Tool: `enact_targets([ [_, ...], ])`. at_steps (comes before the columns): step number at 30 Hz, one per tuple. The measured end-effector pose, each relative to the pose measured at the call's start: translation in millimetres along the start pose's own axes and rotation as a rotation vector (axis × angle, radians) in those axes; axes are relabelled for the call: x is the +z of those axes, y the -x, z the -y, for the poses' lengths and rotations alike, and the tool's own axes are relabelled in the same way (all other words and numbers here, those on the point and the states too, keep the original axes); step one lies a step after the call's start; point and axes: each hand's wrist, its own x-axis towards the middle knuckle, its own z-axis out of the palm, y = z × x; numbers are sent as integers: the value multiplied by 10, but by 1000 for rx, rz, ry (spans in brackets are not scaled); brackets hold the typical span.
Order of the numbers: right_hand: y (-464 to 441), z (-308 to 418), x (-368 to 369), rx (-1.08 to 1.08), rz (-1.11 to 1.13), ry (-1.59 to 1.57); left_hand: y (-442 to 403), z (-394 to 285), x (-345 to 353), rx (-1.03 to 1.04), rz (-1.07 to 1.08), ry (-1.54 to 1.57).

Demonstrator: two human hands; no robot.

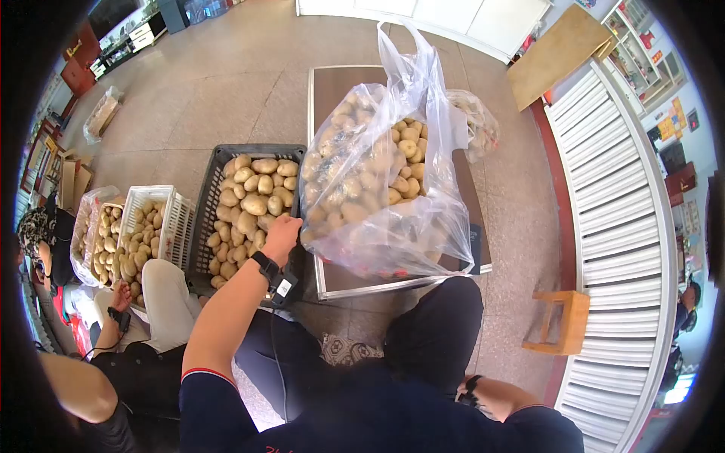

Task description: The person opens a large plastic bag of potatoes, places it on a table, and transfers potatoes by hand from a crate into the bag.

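My left hand (282,237) is over the right side of a black plastic crate (201,219) full of potatoes (255,204). Its fingers are curled close to the crate's rim and the side of a clear plastic bag; what is in them, if anything, is hidden. The large clear bag (445,219), with its handles standing up, holds many potatoes (410,147) on a low brown table (476,189). Down beside my right knee is my right hand (491,408), away from the potatoes, its fingers mostly hidden.
Left of the black crate stands a white crate (181,226) of potatoes, with another person's hand (121,296) near it. Behind the table's right edge lies another clear bag (474,124). A wooden stool (568,322) stands by the white radiator (615,226).
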Motion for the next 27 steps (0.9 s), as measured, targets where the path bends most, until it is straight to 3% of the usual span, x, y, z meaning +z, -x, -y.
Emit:
enact_targets([
  [8,378,23,454,-36,223,101,-203,193,95,11,-39,6],
  [19,818,114,262,-125,581,279,-196,195,216,-35,-99,70],
  [21,769,177,37,-166,707,361,-239,355,264,51,-110,47],
  [24,414,375,-303,-256,845,465,-177,433,456,222,-323,-130],
  [25,85,315,-339,-383,864,310,-588,793,436,280,-303,-155],
  [27,454,1291,-373,-496,965,607,-190,566,569,262,-469,-377],
])
